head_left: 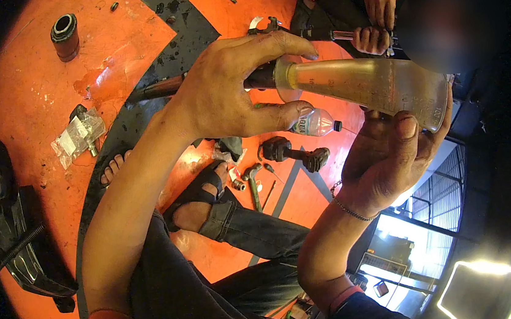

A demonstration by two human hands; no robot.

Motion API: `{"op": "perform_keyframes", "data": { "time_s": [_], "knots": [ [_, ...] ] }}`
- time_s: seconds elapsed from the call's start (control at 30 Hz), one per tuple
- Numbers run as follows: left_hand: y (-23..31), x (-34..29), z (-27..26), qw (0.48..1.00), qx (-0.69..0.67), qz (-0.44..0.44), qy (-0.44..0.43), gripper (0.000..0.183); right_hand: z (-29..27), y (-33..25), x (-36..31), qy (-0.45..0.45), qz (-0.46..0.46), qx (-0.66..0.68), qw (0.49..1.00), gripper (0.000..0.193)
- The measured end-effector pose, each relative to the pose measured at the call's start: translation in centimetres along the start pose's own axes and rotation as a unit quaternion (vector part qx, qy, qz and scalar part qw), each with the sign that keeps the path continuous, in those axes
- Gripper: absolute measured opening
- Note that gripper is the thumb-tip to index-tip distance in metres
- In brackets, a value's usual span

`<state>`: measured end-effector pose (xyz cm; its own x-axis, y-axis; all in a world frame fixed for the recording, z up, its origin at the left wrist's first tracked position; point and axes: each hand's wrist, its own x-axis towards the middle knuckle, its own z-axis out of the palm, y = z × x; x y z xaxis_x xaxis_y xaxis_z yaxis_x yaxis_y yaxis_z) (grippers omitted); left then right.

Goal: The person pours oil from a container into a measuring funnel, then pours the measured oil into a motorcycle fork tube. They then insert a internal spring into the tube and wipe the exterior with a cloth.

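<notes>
A clear, tapered measuring cup [359, 82] with a flanged base and yellowish liquid inside lies across the upper middle. My right hand [385, 159] holds its wide end, fingers curled against the side and one reaching the rim. My left hand [224, 95] is closed around a dark tube [261, 76], its finger and thumb reaching to either side of the cup's base. Behind that hand, a brown length of tube [159, 89] shows. Whether cup and tube touch, I cannot tell. Just past my left thumb is a clear plastic bottle [316, 123] with a dark cap.
A dark metal cylinder [65, 37], a clear plastic bag [79, 137] and a black vehicle part [26, 237] sit on the orange floor [115, 47]. A hammer [254, 187] lies near a sandalled foot [206, 192]. Another person's hands [375, 25] hold a metal tool at top right.
</notes>
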<state>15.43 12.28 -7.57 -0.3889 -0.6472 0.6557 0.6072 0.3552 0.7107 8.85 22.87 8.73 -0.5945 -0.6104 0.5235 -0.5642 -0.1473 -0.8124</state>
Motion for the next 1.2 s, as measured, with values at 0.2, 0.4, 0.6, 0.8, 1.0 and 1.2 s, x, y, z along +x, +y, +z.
{"op": "perform_keyframes", "data": {
  "time_s": [0.2, 0.4, 0.6, 0.8, 1.0, 1.2],
  "knots": [
    [0.2, -0.1, 0.0, 1.000, -0.009, -0.017, 0.000, 0.062, 0.1, 0.0, -0.1, 0.001, 0.005, -0.012, 1.000, 0.110],
    [0.2, 0.0, -0.1, 1.000, -0.011, -0.014, -0.005, 0.062, 0.1, 0.2, -0.3, -0.027, 0.021, 0.007, 0.999, 0.114],
    [0.1, -0.1, -0.1, 1.000, 0.000, -0.016, -0.008, 0.062, -0.7, 1.4, -0.3, -0.109, -0.031, -0.016, 0.993, 0.086],
    [0.1, 0.0, -0.4, 1.000, 0.009, -0.016, -0.017, 0.064, -0.8, 2.0, -0.4, -0.116, -0.037, -0.016, 0.992, 0.091],
    [0.5, 0.0, -0.2, 0.998, -0.007, -0.054, -0.016, 0.068, -0.3, 1.0, -0.6, -0.076, 0.054, 0.015, 0.996, 0.121],
    [0.4, 0.0, -0.2, 0.999, 0.004, -0.044, -0.006, 0.070, -1.0, 1.9, -0.8, -0.106, -0.017, -0.004, 0.994, 0.088]
  ]
}}
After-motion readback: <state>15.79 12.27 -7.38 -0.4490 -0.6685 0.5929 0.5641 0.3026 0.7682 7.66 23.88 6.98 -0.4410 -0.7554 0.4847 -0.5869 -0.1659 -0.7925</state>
